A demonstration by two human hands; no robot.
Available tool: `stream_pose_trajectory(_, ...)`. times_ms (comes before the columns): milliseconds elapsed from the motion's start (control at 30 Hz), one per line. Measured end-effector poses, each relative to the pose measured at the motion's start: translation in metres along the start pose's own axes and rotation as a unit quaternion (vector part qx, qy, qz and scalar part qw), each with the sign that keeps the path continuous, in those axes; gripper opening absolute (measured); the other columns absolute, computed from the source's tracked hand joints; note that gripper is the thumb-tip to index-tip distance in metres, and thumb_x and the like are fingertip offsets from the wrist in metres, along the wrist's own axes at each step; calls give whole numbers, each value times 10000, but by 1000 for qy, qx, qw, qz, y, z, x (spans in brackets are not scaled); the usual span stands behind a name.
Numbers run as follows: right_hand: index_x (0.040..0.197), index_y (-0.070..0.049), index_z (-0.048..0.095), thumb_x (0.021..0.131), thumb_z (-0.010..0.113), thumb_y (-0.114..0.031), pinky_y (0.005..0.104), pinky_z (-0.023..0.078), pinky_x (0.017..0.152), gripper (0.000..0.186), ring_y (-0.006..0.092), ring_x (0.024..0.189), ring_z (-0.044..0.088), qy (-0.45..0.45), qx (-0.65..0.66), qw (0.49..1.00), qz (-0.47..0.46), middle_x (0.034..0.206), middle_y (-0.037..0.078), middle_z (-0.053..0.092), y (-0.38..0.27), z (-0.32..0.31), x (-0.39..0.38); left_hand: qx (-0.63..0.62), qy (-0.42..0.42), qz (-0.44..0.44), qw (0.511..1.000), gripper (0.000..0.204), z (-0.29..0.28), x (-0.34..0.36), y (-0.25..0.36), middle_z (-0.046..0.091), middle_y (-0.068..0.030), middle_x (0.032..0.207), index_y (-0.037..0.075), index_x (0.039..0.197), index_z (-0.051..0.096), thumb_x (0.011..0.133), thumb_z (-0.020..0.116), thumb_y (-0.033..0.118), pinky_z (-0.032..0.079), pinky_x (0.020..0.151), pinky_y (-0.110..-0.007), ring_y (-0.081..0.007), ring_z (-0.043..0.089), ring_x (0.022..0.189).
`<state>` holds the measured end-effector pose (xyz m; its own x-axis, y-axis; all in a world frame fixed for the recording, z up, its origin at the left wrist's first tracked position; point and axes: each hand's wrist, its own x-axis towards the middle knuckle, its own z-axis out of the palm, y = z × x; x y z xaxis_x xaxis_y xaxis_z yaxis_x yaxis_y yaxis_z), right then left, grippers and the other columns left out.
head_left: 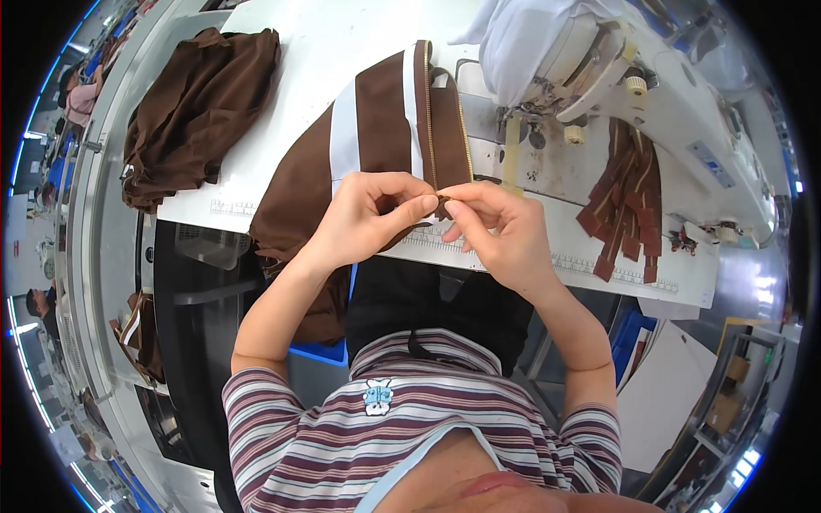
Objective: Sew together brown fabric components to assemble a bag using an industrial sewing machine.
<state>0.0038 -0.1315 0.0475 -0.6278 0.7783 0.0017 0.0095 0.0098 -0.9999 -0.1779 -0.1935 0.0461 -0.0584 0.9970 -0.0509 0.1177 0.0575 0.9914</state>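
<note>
In the middle of the table lies a brown fabric piece (pixel 295 175) with white stripes. A brown zipper (pixel 430 111) with gold-coloured teeth runs along its right edge, and its two tooth rows stand apart above my hands. My left hand (pixel 363 218) is closed, thumb and forefinger pinching the zipper's near end at the table's front edge. From the other side my right hand (pixel 505 235) pinches the same end, its fingertips almost meeting the left ones. The fingertips partly hide the small bit between them. Below my left wrist the fabric hangs over the table edge.
A sewing machine (pixel 684 111) stands at the right, with white cloth (pixel 534 43) draped over its head. Several brown zippers (pixel 629 188) lie in front of it. At the far left is a brown fabric heap (pixel 201 107). A printed ruler (pixel 590 267) follows the front edge.
</note>
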Motion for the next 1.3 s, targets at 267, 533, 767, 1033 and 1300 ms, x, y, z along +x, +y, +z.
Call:
stream_pose_trajectory(267, 864, -33, 609, 829, 645, -41, 209, 400, 477, 51, 40, 530, 555, 36, -178, 980, -82, 670, 7, 628, 4, 7, 0, -67, -63, -74, 993, 244, -6, 0, 13, 606, 22, 739, -61, 910, 675, 923, 617, 176, 419, 581, -230, -33, 496, 693)
stream_pose_trajectory(533, 880, -8, 595, 832, 630, -3, 215, 456, 595, 59, 74, 635, 577, 50, -65, 994, -77, 763, 47, 622, 17, 18, 3, 574, 375, 94, 722, 451, -80, 15, -21, 666, -157, 1028, 42, 1210, 569, 861, 619, 324, 458, 800, -546, -382, 563, 1050)
stream_pose_trajectory(767, 810, -6, 593, 748, 588, 68, 317, 504, 686, 97, 248, 734, 626, -247, -165, 932, -208, 841, 125, 644, 24, 45, -40, 440, 440, 296, 725, 387, -41, -77, -93, 533, -52, 826, 169, 963, 717, 645, 634, -35, 471, 564, -373, -242, 543, 605)
stream_pose_trajectory(1033, 1061, -40, 646, 786, 687, -35, 316, 529, 575, 278, 247, 733, 675, -257, -155, 912, -281, 1042, 125, 689, 21, 53, -38, 434, 654, -46, 618, 366, -74, -231, -238, 440, -105, 967, 73, 1120, 663, 832, 506, -89, 411, 850, -354, -268, 469, 919)
stream_pose_trajectory(1300, 942, -17, 671, 853, 610, -36, 264, 488, 587, 110, 145, 626, 617, 218, -400, 882, -123, 819, 112, 679, 17, -79, -21, 376, 482, 194, 767, 126, -55, -140, -132, 582, -159, 955, -6, 940, 629, 849, 559, 46, 468, 826, -461, -356, 574, 899)
